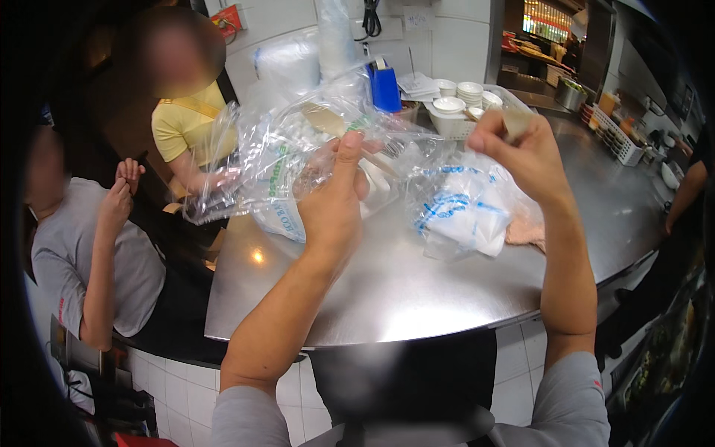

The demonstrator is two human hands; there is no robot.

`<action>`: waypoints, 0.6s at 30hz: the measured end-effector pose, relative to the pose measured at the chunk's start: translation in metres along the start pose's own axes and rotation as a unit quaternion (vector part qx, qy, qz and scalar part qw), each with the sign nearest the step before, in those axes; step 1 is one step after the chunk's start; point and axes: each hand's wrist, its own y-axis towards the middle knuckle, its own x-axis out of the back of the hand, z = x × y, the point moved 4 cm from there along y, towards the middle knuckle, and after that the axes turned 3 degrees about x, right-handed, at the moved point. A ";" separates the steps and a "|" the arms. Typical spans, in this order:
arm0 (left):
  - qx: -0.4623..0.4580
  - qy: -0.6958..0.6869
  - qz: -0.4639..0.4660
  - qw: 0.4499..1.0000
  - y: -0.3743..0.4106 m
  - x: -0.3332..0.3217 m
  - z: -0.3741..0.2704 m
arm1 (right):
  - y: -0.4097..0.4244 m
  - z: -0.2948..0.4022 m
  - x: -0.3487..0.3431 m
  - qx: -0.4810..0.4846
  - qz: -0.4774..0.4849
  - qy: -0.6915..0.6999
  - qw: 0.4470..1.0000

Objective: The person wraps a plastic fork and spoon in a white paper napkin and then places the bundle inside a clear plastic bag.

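My left hand (335, 190) is raised over the steel counter, its thumb pressed on a beige disposable spoon (324, 118). Clear crinkled plastic (218, 190) spreads around and behind this hand; whether the fingers also grip it is unclear. My right hand (516, 148) is up on the right, thumb and fingers pinched around a small beige piece (516, 123), too blurred to name. Below it on the counter sits a clear plastic bag with blue print (469, 212), with white folded material inside. Behind my left hand stands a whitish bag with green and blue print (279, 218).
Small white dishes (469, 92) are stacked in a white basket (455, 128) beside a blue tape dispenser (384, 86). A pinkish cloth (525, 232) rests on the steel counter (402, 296). Two people stand at left, one in a grey shirt (111, 257); another person's arm (686, 193) shows at right.
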 end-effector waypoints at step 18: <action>-0.004 -0.067 0.035 0.997 -0.011 -0.010 -0.002 | -0.009 -0.015 -0.061 -0.002 -0.155 0.070 0.985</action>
